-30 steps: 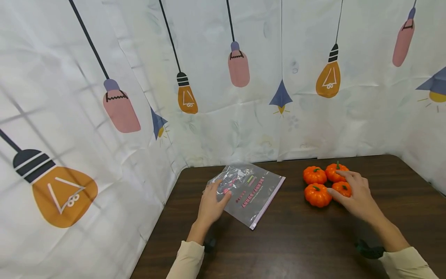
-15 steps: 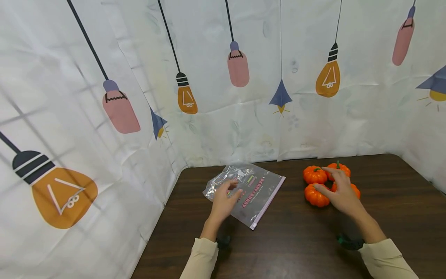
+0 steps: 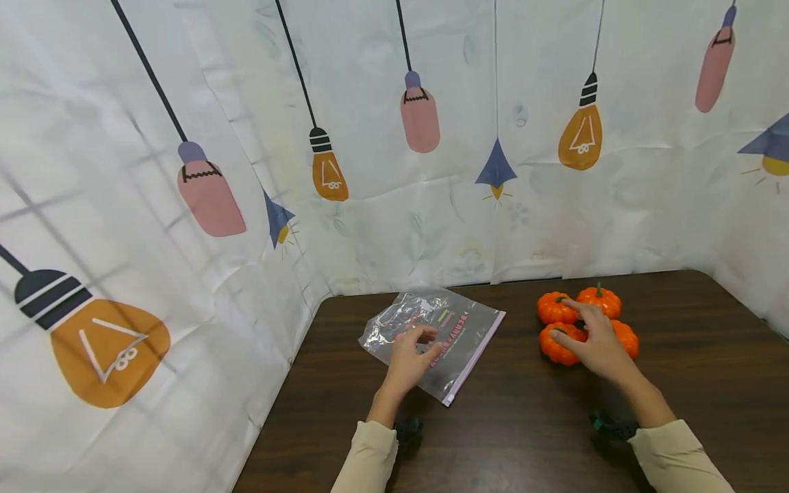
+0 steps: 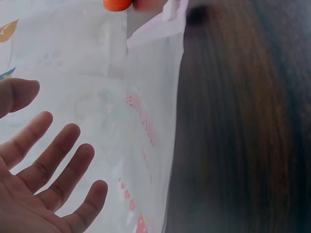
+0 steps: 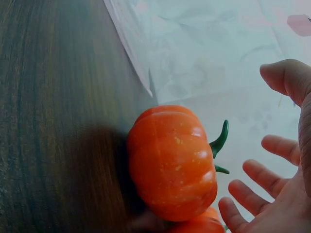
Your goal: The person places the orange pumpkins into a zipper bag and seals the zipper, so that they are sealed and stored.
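At left, a translucent zip bag (image 3: 452, 346) lies flat near the rear-left corner of the dark table (image 3: 493, 424), below the left hand (image 3: 409, 361), whose fingers are relaxed and grasp nothing. Bare wood separates it from four orange pumpkins (image 3: 551, 311), clustered toward the rear edge at right; the right hand (image 3: 605, 348), likewise unclenched and holding nothing, reaches over them, thumb and fingers apart.

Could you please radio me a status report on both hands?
Left hand open, empty, over clear zip bag. Right hand open, empty, near four orange pumpkins, partly hiding them from head view. Bag and pumpkins lying apart on table.
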`<action>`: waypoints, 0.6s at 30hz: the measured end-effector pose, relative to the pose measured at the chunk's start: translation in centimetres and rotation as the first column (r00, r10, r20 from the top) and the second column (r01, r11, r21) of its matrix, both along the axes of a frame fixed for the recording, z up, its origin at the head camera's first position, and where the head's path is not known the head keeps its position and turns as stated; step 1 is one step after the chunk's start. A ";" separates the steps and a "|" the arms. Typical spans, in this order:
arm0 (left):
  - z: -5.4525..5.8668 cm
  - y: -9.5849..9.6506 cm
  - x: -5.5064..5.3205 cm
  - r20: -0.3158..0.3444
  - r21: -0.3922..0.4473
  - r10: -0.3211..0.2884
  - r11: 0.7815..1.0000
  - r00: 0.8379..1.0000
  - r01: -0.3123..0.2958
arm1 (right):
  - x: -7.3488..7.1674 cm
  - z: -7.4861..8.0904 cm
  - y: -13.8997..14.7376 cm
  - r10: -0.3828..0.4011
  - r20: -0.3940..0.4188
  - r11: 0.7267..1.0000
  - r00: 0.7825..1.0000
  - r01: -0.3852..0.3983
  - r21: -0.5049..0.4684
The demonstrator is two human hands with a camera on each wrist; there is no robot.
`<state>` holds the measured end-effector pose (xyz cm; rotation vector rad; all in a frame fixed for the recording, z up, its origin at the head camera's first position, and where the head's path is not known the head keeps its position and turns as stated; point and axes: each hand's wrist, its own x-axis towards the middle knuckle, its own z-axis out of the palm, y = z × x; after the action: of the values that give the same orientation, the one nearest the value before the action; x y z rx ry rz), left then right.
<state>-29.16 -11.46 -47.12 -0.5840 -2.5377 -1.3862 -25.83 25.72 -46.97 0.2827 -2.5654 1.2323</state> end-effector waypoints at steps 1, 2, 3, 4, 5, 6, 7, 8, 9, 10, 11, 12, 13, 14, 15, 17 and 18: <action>-0.1 0.1 0.0 0.002 -0.007 -0.005 1.000 1.000 0.005 | 0.0 -0.1 0.0 0.001 0.009 1.000 1.000 -0.001 0.006; -0.2 0.2 -0.1 -0.001 -0.019 -0.006 1.000 1.000 0.006 | 0.0 -0.1 0.0 0.003 0.020 1.000 1.000 -0.003 0.009; -0.2 0.3 -0.1 -0.001 -0.030 -0.009 1.000 1.000 0.009 | 0.0 -0.1 0.0 0.006 0.031 1.000 0.999 -0.006 0.010; -0.3 0.4 -0.1 0.001 -0.044 -0.010 0.999 1.000 0.010 | 0.0 -0.2 0.0 0.009 0.044 1.000 0.999 -0.009 0.011; -0.4 0.4 -0.1 -0.001 -0.057 -0.014 0.998 1.000 0.014 | 0.0 -0.2 -0.1 0.010 0.052 1.000 0.999 -0.011 0.012; -0.5 0.5 -0.1 -0.004 -0.075 -0.020 0.997 1.000 0.019 | 0.0 -0.3 -0.1 0.010 0.056 1.000 0.998 -0.011 0.017; -0.5 0.6 -0.1 -0.009 -0.090 -0.026 0.996 1.000 0.025 | 0.0 -0.4 -0.2 0.008 0.057 1.000 0.998 -0.010 0.023; -0.6 0.6 -0.1 -0.006 -0.104 -0.030 0.994 1.000 0.030 | -0.1 -0.5 -0.3 0.009 0.056 1.000 0.998 -0.010 0.029; -0.6 0.7 -0.1 0.002 -0.112 -0.038 0.993 0.999 0.038 | -0.1 -0.6 -0.3 0.010 0.054 0.999 0.998 -0.012 0.033; -0.6 0.8 -0.1 0.005 -0.121 -0.045 0.992 0.999 0.045 | -0.2 -0.7 -0.4 0.010 0.053 0.999 0.999 -0.012 0.039; -0.6 0.9 -0.1 0.004 -0.129 -0.054 0.990 0.999 0.054 | -0.2 -0.8 -0.5 0.010 0.049 0.999 0.999 -0.012 0.046; -0.7 1.0 -0.1 0.004 -0.136 -0.065 0.989 0.998 0.065 | -0.3 -0.9 -0.5 0.010 0.045 0.999 0.999 -0.013 0.051; -0.7 1.0 -0.1 0.012 -0.142 -0.072 0.987 0.997 0.073 | -0.3 -1.0 -0.6 0.010 0.043 0.998 0.999 -0.012 0.056; -0.7 1.1 -0.1 0.018 -0.151 -0.077 0.985 0.997 0.079 | -0.4 -1.1 -0.7 0.009 0.041 0.998 0.999 -0.012 0.064; -0.7 1.2 -0.1 0.024 -0.157 -0.082 0.984 0.996 0.085 | -0.4 -1.1 -0.7 0.008 0.040 0.997 0.999 -0.011 0.071; -0.7 1.2 -0.1 0.036 -0.180 -0.083 0.980 0.996 0.088 | -0.5 -1.3 -0.8 0.009 0.039 0.996 0.999 -0.012 0.083; -0.7 1.3 0.0 0.041 -0.191 -0.083 0.978 0.996 0.089 | -0.5 -1.3 -0.9 0.011 0.040 0.996 0.999 -0.015 0.087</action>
<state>-29.21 -10.20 -47.82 -0.7180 -2.7228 -1.1924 -26.38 24.85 -48.28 0.2964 -2.6592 1.1430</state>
